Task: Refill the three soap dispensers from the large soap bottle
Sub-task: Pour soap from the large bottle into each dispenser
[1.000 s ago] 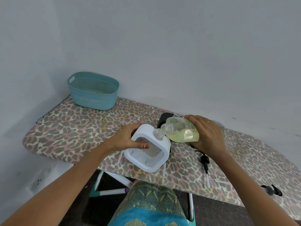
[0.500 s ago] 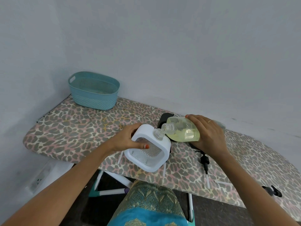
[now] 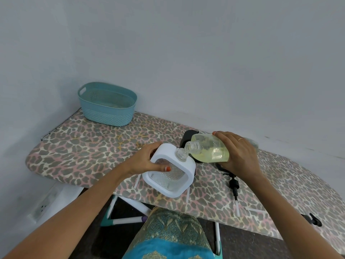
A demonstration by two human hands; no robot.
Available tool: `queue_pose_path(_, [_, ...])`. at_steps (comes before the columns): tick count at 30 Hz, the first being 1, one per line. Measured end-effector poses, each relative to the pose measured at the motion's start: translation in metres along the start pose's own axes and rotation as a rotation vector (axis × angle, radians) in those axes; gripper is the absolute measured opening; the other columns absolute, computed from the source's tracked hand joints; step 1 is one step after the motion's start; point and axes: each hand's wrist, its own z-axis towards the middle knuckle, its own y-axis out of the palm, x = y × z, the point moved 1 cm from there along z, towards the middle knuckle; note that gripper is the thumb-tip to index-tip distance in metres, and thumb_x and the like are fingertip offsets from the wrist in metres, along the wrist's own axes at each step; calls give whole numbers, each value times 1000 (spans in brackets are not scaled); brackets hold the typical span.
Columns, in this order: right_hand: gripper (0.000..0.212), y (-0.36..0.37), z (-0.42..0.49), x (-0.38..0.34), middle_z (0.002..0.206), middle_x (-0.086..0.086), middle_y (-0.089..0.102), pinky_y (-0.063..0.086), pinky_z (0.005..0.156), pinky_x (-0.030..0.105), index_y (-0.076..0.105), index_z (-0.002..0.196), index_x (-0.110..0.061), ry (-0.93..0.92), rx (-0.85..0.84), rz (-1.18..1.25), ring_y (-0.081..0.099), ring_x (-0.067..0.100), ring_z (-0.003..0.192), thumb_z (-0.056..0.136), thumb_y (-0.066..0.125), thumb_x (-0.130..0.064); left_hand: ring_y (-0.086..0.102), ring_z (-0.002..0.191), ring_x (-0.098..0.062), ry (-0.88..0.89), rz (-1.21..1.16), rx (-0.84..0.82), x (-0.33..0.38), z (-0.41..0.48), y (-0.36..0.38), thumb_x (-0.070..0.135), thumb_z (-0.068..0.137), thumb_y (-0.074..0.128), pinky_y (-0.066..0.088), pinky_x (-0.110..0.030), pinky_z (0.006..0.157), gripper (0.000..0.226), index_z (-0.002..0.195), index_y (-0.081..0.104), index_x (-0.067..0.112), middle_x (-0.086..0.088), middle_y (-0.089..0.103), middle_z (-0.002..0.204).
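A white-framed clear soap dispenser [image 3: 188, 171] stands on the leopard-print ironing board [image 3: 89, 152], its cap off and its glass neck open. My left hand [image 3: 147, 159] grips its left side, thumb on the textured front. My right hand [image 3: 238, 152] holds the large clear bottle of yellow soap [image 3: 211, 151] tipped on its side, its threaded mouth touching the dispenser's neck. A black dispenser [image 3: 188, 136] stands behind them, mostly hidden. A third one is only a grey-green sliver [image 3: 253, 142] behind my right hand.
A teal plastic basket [image 3: 107, 103] sits at the board's far left corner by the wall. A black pump head with a white tube [image 3: 234, 186] lies right of the white dispenser; another black pump head [image 3: 313, 219] lies at the right front edge.
The soap bottle has risen slightly and its mouth has stayed at the dispenser's neck. Both hands keep their grips.
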Motion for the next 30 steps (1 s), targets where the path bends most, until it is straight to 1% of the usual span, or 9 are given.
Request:
queue_pose_path(4, [55,-1,1,0,103,7,70,51,65,26,47,115,-14,-6,5,-17,68,25,86,73,49,-50,62,84,-6,5,-8,-11,0,0,-1,65,46,77,51,-18,74,70,102,57,29,3,64,93])
queue_pose_path(7, [55,-2,1,0,102,7,70,51,65,27,48,115,-14,-11,6,-19,68,25,86,73,49,-49,62,81,-2,-3,-7,-17,0,0,0,61,47,79,50,-16,72,65,100,57,29,10,66,87])
queue_pose_path(10, [54,-2,1,1,102,7,70,52,66,27,48,114,-14,-9,5,-13,69,25,86,72,49,-48,61,80,-2,-7,7,-18,-1,0,1,45,53,77,49,-16,71,53,99,57,30,19,66,85])
queue_pose_path(15, [54,-3,1,2,103,7,70,51,66,27,48,115,-13,-8,-1,-9,68,25,87,72,51,-47,60,78,0,11,11,-18,1,-1,2,42,54,75,49,-14,70,49,98,57,30,20,65,83])
queue_pose_path(18, [58,-3,1,2,102,7,70,51,65,27,48,114,-13,-21,20,-23,68,26,86,67,66,-41,62,82,-5,20,0,-12,0,-1,1,55,48,81,51,-18,73,62,100,58,29,11,67,87])
queue_pose_path(21, [75,-4,1,2,102,9,70,52,65,29,49,113,-11,-25,21,-20,69,27,85,51,87,-28,62,84,-11,20,-2,2,-2,-1,1,65,46,77,52,-22,75,69,102,58,28,2,64,91])
queue_pose_path(23, [80,-5,1,3,102,10,70,52,65,30,49,113,-11,-24,23,-24,69,27,85,47,89,-25,62,81,-8,24,2,-4,-1,-1,1,63,47,77,51,-20,73,66,100,58,28,5,64,87])
queue_pose_path(27, [81,-6,2,3,102,10,70,53,66,31,48,114,-11,-31,20,-21,69,28,86,46,90,-26,61,77,-4,18,19,-4,-2,-2,2,45,52,77,49,-16,69,51,96,58,27,16,65,81])
queue_pose_path(30, [81,-6,2,4,103,9,70,53,68,31,48,114,-12,-29,14,-16,68,27,89,46,90,-27,61,78,-4,26,15,3,-2,-2,2,50,51,79,49,-17,70,56,97,58,27,10,65,83])
